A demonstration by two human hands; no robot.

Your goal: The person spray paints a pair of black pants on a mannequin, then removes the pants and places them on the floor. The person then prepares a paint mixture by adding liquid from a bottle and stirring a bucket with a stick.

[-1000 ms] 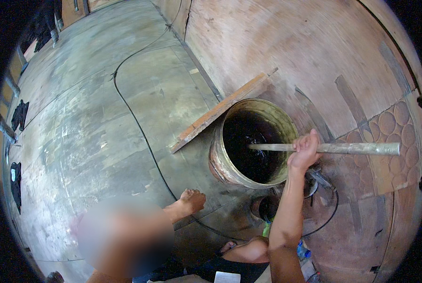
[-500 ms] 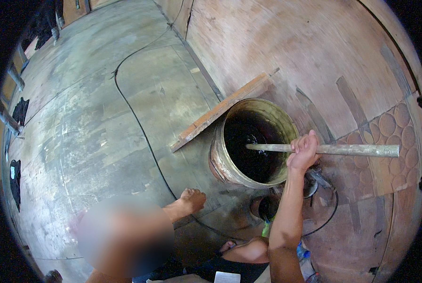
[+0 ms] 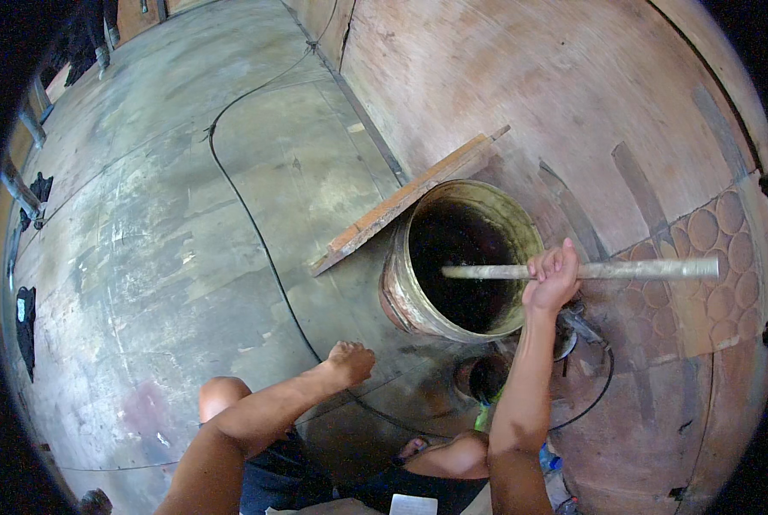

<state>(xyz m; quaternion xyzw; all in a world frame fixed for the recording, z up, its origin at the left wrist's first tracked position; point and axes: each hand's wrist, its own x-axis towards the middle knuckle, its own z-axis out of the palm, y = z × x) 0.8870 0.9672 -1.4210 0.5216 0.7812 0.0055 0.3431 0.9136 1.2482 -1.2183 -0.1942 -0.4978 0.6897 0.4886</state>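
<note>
My right hand is wrapped round a pale grey pole. The pole's left end reaches into a large round bucket, while its other end sticks out to the right past the rim. Inside the bucket is dark liquid, which meets the pole's tip. My left hand is curled into a fist to the lower left of the bucket, with nothing visible in it. Its fingers turn away, so the inside of the fist is hidden.
A wooden plank lies against the bucket's far left side. A black cable runs across the grey floor and under my left hand. A small dark pot stands in front of the bucket. Several round shapes line the wooden wall at right.
The pole has shifted slightly left, and its tip sits a little farther left in the bucket. Both hands stay nearly where they were. A blurred patch over my left forearm is gone.
</note>
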